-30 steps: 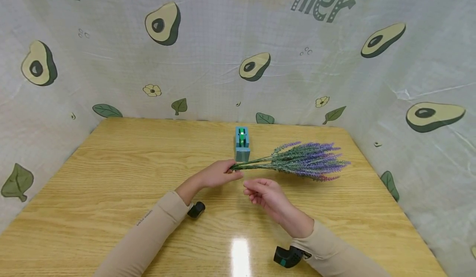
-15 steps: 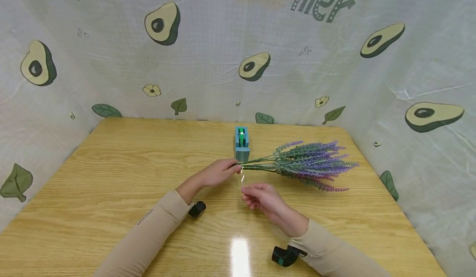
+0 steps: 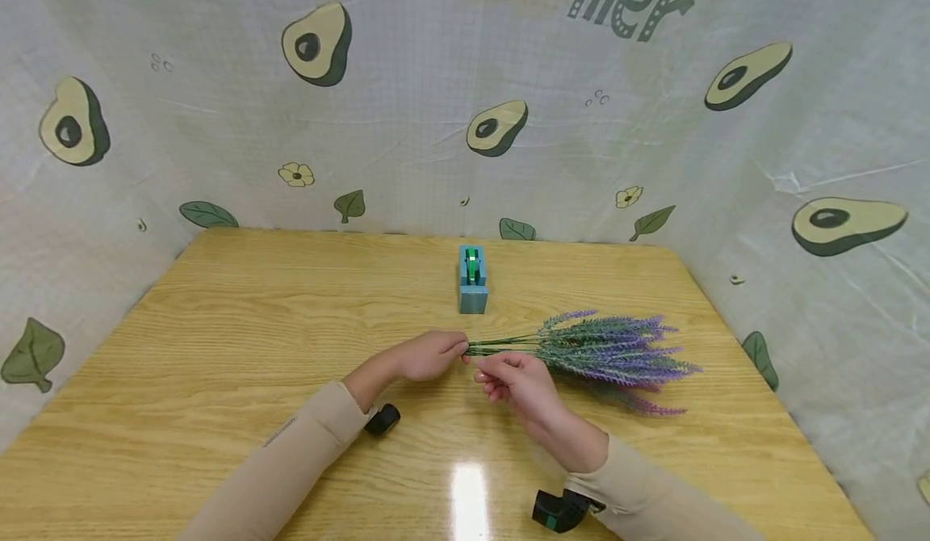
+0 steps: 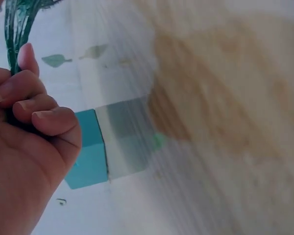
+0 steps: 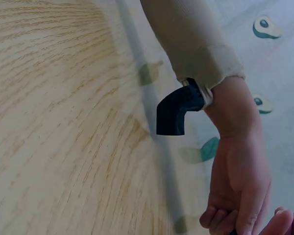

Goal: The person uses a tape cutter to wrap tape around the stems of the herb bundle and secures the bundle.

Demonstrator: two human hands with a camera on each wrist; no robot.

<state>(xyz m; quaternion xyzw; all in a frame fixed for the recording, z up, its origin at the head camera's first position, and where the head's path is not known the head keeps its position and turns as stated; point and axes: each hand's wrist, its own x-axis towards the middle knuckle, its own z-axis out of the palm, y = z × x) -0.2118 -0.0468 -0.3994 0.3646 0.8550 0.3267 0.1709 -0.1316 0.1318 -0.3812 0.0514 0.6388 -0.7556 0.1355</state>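
Observation:
A bunch of artificial lavender (image 3: 617, 351) with purple heads lies sideways in the head view, heads to the right. My left hand (image 3: 430, 355) grips the ends of its green stems (image 3: 508, 341); in the left wrist view, curled fingers (image 4: 36, 105) wrap the dark green stems (image 4: 17, 29). My right hand (image 3: 525, 387) is just below the stems, thumb and index finger pinched together on a strip of clear tape, which is hardly visible now. In the right wrist view, only fingertips (image 5: 279, 223) of the right hand show, beside my left hand (image 5: 240, 171).
A blue tape dispenser (image 3: 473, 299) with a green roll (image 3: 472, 265) stands behind the stems. Wooden tabletop (image 3: 291, 283) surrounds the hands. A white avocado-print sheet (image 3: 407, 121) hangs along the back and sides. Each wrist carries a black camera (image 3: 559, 511).
The left hand and lavender have come nearer to me, away from the dispenser. A shiny tape strip showed between the right fingers and stems half a second ago; the right hand is now closer to the stems.

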